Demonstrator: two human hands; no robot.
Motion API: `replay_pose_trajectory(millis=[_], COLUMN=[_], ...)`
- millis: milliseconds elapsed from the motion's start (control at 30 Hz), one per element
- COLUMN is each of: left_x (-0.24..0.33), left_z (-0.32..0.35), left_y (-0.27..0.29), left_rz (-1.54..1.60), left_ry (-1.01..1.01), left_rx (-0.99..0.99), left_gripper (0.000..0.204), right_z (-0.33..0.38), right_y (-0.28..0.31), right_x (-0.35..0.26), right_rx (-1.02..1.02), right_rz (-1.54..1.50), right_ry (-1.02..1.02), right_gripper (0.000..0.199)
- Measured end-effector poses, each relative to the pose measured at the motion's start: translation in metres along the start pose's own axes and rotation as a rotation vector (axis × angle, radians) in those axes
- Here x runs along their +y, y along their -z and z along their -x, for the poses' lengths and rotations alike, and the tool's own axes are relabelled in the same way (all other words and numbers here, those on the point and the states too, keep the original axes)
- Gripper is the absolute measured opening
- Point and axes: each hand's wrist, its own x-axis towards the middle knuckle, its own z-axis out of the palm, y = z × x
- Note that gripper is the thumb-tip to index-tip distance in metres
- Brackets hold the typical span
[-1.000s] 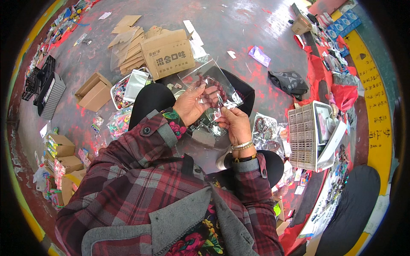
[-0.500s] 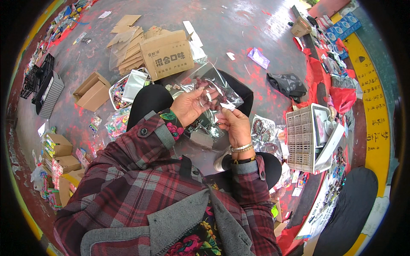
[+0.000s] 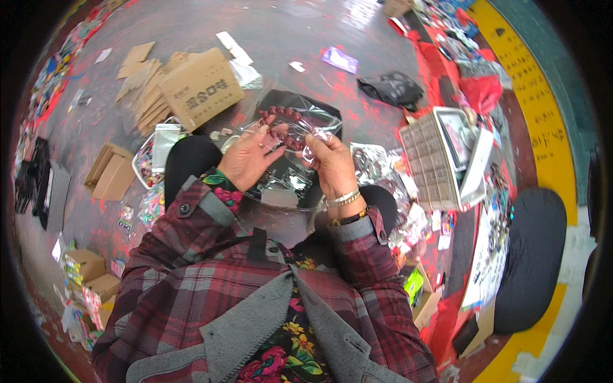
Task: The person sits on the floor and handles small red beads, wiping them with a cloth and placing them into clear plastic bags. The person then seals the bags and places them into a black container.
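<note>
A ring of dark red beads, like a beaded bracelet (image 3: 290, 114), shows through a clear plastic bag (image 3: 299, 127) held up in front of my knees. My left hand (image 3: 246, 161) grips the bag's left side, with the fingertips partly hidden by the film and beads and the thumb below them. On the right, my right hand (image 3: 333, 167) pinches the bag between thumb and fingers, close to the beads. Beneath both hands, between my knees, sits a black surface (image 3: 322, 115) with shiny clear packaging (image 3: 281, 179) lying on it.
A printed cardboard box (image 3: 203, 89) leans by flattened cardboard at far left, near an open carton (image 3: 110, 171). A white basket (image 3: 145, 150) of small packets stands by my left knee. To the right are a light plastic crate (image 3: 424, 159), loose clear bags, a dark bag (image 3: 391, 88) and a black cushion-like shape (image 3: 536, 258).
The bracelet shows more clearly as a ring in the bag. Both hands have shifted left in the picture, and the view itself has swung, moving the surroundings left too.
</note>
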Motion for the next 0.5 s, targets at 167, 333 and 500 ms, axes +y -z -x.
replay_pose_trajectory(millis=[167,333,500], left_x=[0.007,0.008,0.006], left_z=[0.003,0.005,0.004], left_y=[0.010,0.014,0.015], left_rz=[-0.107,-0.075,-0.111], left_ry=[0.074,0.110,0.155], left_rx=[0.048,0.093,0.158], left_gripper=[0.041,0.033,0.031], right_z=[0.020,0.045,0.085], right_y=[0.049,0.170,0.301], right_x=[-0.056,-0.078,-0.033], right_rx=[0.208,0.543,0.885], right_rz=[0.139,0.254,-0.042], right_ry=[0.247,0.351,0.241], right_gripper=[0.014,0.010,0.014])
